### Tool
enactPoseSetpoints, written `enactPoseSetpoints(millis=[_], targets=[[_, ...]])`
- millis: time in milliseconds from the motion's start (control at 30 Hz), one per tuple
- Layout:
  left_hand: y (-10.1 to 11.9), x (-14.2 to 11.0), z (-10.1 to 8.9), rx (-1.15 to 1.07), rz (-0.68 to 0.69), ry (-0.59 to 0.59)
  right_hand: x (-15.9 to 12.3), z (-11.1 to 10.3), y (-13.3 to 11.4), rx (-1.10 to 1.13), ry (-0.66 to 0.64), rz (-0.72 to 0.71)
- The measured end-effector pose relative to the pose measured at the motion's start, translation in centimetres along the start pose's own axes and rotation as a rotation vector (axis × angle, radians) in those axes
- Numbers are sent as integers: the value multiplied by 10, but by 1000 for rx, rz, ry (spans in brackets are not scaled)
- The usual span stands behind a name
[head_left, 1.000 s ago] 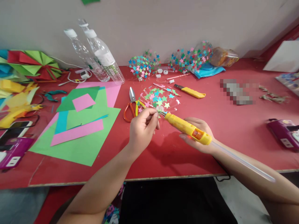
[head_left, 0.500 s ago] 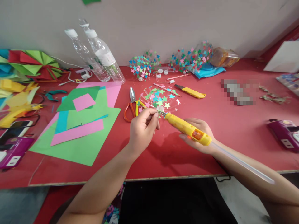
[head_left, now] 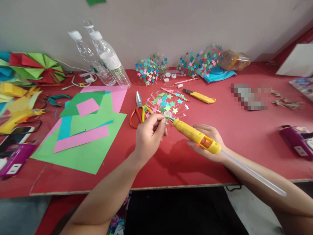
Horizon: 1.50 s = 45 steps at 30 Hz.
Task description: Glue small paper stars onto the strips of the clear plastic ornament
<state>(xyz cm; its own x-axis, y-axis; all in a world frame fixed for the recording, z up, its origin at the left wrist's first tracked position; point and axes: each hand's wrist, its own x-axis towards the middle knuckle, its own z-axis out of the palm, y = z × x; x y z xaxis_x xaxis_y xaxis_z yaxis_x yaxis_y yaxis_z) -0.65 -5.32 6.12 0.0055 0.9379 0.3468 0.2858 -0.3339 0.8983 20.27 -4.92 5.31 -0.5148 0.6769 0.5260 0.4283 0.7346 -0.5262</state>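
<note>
My right hand (head_left: 209, 142) is closed around a yellow hot glue gun (head_left: 189, 130), with a long clear glue stick (head_left: 254, 171) sticking out of its back end. The gun's metal nozzle meets the fingertips of my left hand (head_left: 151, 132). Those fingers are pinched on a small green piece, perhaps a paper star, mostly hidden by the fingertips. Just beyond them lies a clear rounded form covered in paper stars (head_left: 167, 101), mainly green, blue and pink. Scissors (head_left: 138, 111) with red and yellow handles lie beside my left hand.
A yellow box cutter (head_left: 200, 96) lies behind the glue gun. Star-covered balls (head_left: 146, 70) and plastic bottles (head_left: 110, 58) stand along the wall. Coloured paper sheets (head_left: 97, 156) spread at left. Purple power strips (head_left: 297, 140) sit at both sides of the red table (head_left: 249, 140).
The rear end of the glue stick has dipped very slightly. My hands and the glue gun's nozzle are otherwise in nearly the same place.
</note>
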Motion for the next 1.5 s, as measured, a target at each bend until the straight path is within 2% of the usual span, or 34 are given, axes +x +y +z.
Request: enactPoseSetpoints(millis=[633, 1333, 1433, 1500], targets=[[0, 0, -1, 21, 5, -11, -1, 0, 1, -47, 14, -85], [1, 1, 0, 56, 35, 5, -1, 0, -1, -69, 10, -41], [2, 0, 0, 100, 67, 12, -1, -1, -2, -67, 13, -46], [1, 0, -1, 197, 136, 29, 0, -1, -2, -61, 15, -49]])
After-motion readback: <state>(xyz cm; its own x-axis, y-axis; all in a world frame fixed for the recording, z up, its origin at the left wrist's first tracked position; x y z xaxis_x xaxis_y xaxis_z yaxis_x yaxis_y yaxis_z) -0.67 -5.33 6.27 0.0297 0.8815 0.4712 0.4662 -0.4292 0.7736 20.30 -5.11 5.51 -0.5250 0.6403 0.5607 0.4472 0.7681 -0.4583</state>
